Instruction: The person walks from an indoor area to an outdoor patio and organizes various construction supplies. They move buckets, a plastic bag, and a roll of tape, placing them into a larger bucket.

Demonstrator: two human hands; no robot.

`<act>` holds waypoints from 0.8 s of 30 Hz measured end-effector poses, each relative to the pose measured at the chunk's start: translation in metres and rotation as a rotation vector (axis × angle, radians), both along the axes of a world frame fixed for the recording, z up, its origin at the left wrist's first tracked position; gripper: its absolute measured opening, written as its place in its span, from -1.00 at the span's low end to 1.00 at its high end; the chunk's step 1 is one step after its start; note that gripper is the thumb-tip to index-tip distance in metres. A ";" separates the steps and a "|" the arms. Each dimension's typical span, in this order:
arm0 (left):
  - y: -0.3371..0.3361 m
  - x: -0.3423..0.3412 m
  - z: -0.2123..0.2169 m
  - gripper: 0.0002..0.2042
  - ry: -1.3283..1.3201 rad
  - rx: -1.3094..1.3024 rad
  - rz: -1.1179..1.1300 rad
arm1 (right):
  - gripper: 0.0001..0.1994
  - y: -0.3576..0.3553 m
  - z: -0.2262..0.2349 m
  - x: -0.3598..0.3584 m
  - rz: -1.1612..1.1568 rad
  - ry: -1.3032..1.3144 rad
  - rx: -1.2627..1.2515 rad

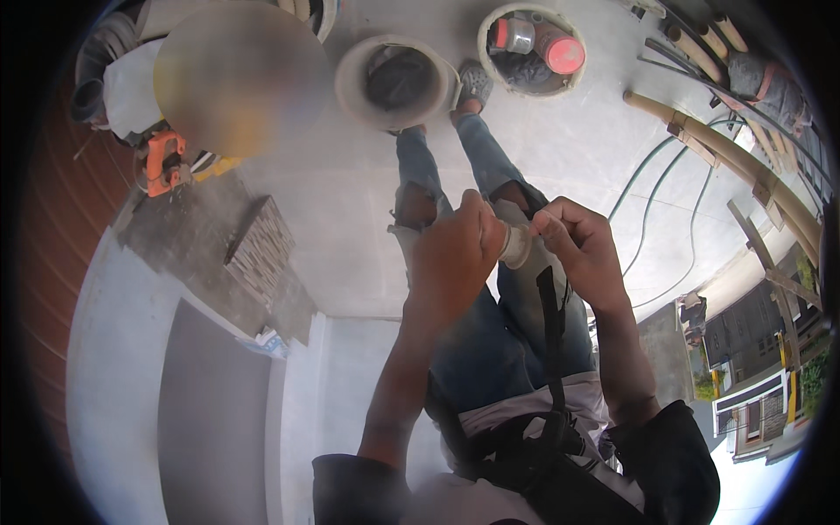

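My left hand (457, 249) is closed around a small pale roll (516, 246) that looks like a spool of tape or string, held in front of my knees. One round end of the roll sticks out toward my right hand. Close beside it, my right hand (584, 245) has its thumb and forefinger pressed together; what lies in that pinch is too small to make out. Both hands are above my legs in worn jeans (490, 350). A black strap (553, 337) hangs down by my right thigh.
A pale bucket (348, 94) with dark contents stands by my feet, and another bucket (484, 42) holds red-lidded containers. An orange-handled saw (164, 164) and a striped tile panel (262, 238) are at left. Bamboo poles (744, 156) and thin hoses (643, 175) lie right.
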State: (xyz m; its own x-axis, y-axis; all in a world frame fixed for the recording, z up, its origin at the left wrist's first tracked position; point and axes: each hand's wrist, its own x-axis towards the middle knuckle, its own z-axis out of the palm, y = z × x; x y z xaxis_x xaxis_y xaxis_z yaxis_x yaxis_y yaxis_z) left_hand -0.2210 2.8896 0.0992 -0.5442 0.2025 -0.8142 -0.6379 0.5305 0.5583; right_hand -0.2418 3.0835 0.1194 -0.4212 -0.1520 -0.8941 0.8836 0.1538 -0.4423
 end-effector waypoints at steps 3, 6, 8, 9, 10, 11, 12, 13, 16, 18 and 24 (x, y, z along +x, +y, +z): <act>0.037 0.004 -0.036 -0.82 0.285 -0.179 0.440 | -0.77 -0.017 0.003 0.015 0.339 0.148 0.278; 0.061 0.008 -0.078 -0.72 0.102 0.062 0.681 | -0.80 -0.018 -0.022 0.030 0.053 0.181 0.218; 0.063 0.013 -0.094 -0.70 -0.200 0.355 0.871 | -0.82 -0.002 -0.048 0.033 -0.163 0.069 -0.034; 0.059 0.016 -0.100 -0.69 -0.432 0.543 0.966 | -0.86 0.011 -0.058 0.032 -0.230 0.016 -0.103; 0.055 0.018 -0.107 -0.68 -0.667 0.729 1.050 | -0.82 0.023 -0.066 0.031 -0.167 0.031 -0.083; 0.053 0.017 -0.117 -0.65 -0.706 0.840 0.989 | -0.80 0.034 -0.074 0.030 0.006 0.167 0.043; 0.052 0.014 -0.129 -0.63 -0.745 0.952 0.925 | -0.78 0.040 -0.083 0.030 0.174 0.328 0.156; 0.053 0.011 -0.142 -0.61 -0.785 1.034 0.828 | -0.75 0.045 -0.090 0.029 0.330 0.483 0.270; 0.061 0.001 -0.179 -0.56 -0.855 0.935 0.552 | -0.43 0.043 -0.123 0.029 -0.069 0.556 0.218; 0.063 -0.010 -0.207 -0.52 -0.840 0.820 0.407 | -0.27 0.052 -0.159 0.022 -0.028 0.438 0.136; 0.043 -0.026 -0.334 -0.45 -0.252 0.024 0.762 | -0.42 0.077 -0.317 0.010 0.088 0.537 0.511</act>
